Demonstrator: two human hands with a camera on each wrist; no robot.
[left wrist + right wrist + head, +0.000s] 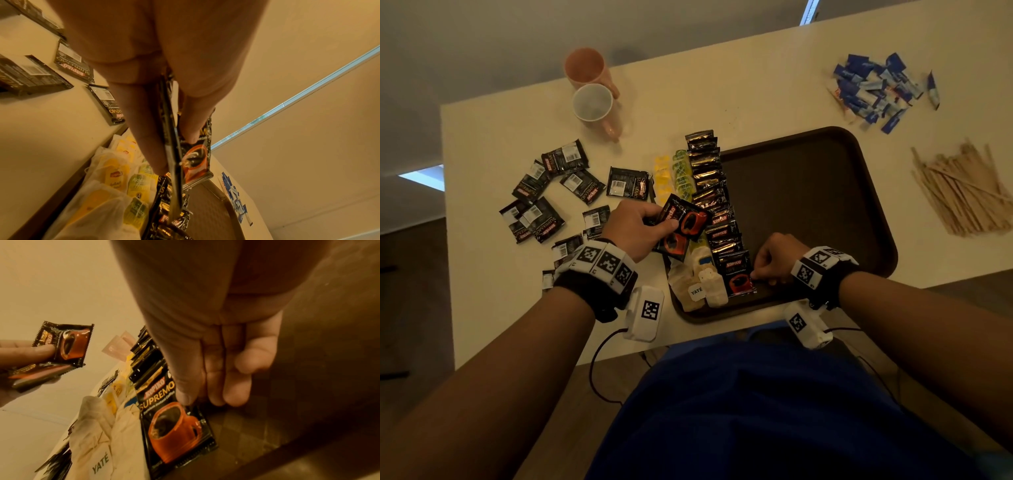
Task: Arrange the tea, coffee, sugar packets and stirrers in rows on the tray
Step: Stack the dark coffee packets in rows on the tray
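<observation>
A brown tray (808, 205) lies on the cream table. Along its left side run tea bags (681, 171) and a row of black coffee packets (709, 178). My left hand (667, 229) hovers over that side and pinches two coffee packets (685, 222) between thumb and fingers; the left wrist view shows the same held packets (195, 162) edge-on. My right hand (756, 274) is at the near end of the row. Its thumb and fingertips pinch the right edge of the nearest coffee packet (174, 431), which lies flat on the tray.
Several loose coffee packets (544, 202) are scattered on the table left of the tray. Blue sugar packets (876, 92) are piled at the far right, wooden stirrers (962, 192) right of the tray. Two mugs (592, 102) stand at the far left.
</observation>
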